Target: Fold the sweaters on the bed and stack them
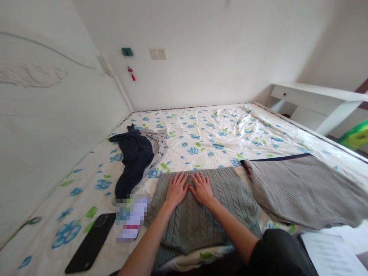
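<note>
From both hands (176, 188) (202, 188), clear run over the flowered sheet (198, 132) from 11 to 1 o'clock, up to the wall (201, 80). Blocked at 10: dark garment (133, 155). At 8: pixelated item (135, 220), black phone (91, 243) beyond. At 3: ribbed garment (301, 189) just beside the grey knit (230, 199), tight gap. At 4: dark-clothed knee (280, 251), papers (330, 251).

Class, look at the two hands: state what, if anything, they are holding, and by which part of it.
Nothing is held: the left hand and right hand rest spread on the green sweater, near its far edge.
</note>
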